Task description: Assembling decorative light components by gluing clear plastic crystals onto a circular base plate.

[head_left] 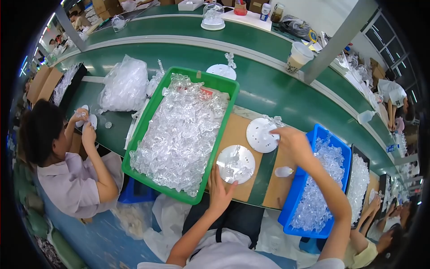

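Observation:
My left hand (219, 190) grips the near rim of a round white disc (247, 163), with a finger at its left edge and the thumb at its lower edge. Clear plastic pieces (234, 168) stand on that disc. A second white disc (258, 138), dotted with small holes, lies just beyond to the right. My right hand (293, 143) reaches over from the right, fingertips drawn together at this disc's right edge. Whatever those fingertips may hold is too small to make out. More clear pieces (274, 120) sit at the second disc's far edge.
A green tray (230, 116) heaped with clear plastic parts stands left; a blue bin (299, 188) of similar parts stands right. Between them are a brown board (244, 193) and a small bottle (283, 171). A co-worker (71, 166) sits at left. A drink cup (299, 57) stands behind.

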A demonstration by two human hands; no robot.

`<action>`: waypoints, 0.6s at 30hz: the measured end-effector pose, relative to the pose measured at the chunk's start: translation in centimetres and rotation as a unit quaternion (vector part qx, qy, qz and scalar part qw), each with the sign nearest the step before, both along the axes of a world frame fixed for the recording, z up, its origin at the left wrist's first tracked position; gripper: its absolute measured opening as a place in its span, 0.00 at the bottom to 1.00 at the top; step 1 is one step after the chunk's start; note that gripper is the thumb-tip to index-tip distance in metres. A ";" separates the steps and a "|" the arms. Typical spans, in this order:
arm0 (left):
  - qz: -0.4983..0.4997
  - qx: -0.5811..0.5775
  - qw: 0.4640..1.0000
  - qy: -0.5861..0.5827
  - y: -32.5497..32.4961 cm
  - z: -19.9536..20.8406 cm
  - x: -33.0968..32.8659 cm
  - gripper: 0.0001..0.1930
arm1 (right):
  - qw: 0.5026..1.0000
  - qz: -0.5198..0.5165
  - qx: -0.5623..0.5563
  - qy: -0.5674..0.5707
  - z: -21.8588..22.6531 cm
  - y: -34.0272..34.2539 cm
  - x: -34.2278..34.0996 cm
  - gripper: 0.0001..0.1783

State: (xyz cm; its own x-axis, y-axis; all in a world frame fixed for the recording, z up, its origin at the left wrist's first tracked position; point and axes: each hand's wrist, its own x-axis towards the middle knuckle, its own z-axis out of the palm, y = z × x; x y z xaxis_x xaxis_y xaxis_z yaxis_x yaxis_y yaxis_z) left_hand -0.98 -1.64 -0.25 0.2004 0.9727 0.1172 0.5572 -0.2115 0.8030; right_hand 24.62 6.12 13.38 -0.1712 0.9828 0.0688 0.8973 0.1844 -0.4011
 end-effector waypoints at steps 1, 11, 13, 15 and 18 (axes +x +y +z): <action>0.004 0.004 1.000 -0.004 0.2 0.3 0.1 0.43 | 0.998 0.024 -0.060 -0.003 0.3 -0.2 -2.6 0.18; 0.029 -0.087 0.958 -0.271 1.3 -1.0 0.8 0.41 | 0.994 0.045 -0.039 -0.095 -8.6 1.5 -7.8 0.16; 0.034 -0.097 0.948 -0.301 1.1 -1.7 0.8 0.41 | 0.995 0.044 -0.035 -0.086 -8.3 1.6 -7.8 0.16; 0.035 -0.108 0.937 -0.331 1.0 -2.2 0.6 0.40 | 0.996 0.034 -0.080 -0.037 -8.2 2.0 -6.7 0.13; -0.001 -0.115 0.922 -0.369 1.0 -2.7 0.3 0.39 | 0.958 0.062 -0.222 0.172 -7.6 3.3 -4.3 0.12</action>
